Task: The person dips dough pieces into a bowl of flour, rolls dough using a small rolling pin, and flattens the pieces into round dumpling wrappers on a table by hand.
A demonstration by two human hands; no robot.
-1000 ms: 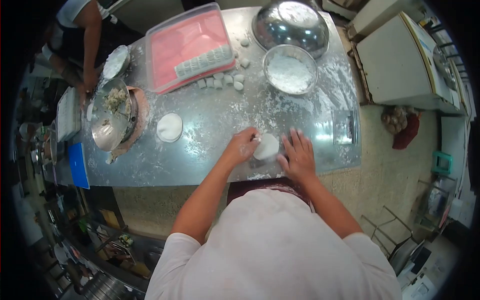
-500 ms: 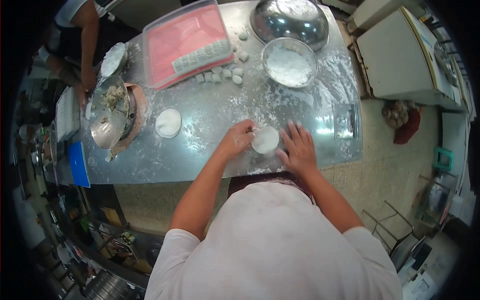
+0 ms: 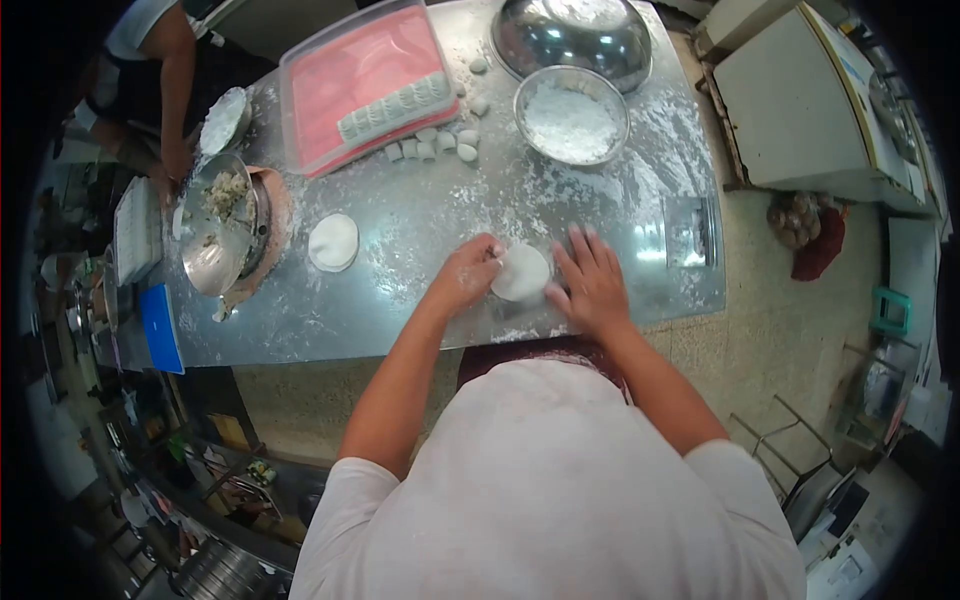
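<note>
A thin round dough wrapper [image 3: 521, 273] lies on the floury metal table in front of me. My left hand [image 3: 468, 273] pinches its left edge between thumb and fingers. Just to its right, my right hand [image 3: 592, 282] is palm down with fingers stretched out; whether anything lies under that palm is hidden. Further left rests a stack of round white wrappers [image 3: 333, 243]. Several small dough pieces [image 3: 426, 149] sit beyond my hands, beside the clear tray.
A clear tray with a pink base [image 3: 365, 75] holds a row of pleated dumplings [image 3: 395, 108]. A flour bowl [image 3: 573, 120] stands by a large steel bowl [image 3: 585, 45]. At left are a filling bowl [image 3: 222, 255], a blue board [image 3: 161, 328] and another person's arm [image 3: 178, 90].
The view has shifted slightly. My left hand still pinches the wrapper's edge, and my right hand stays flat beside it, a little further from the table's near edge.
</note>
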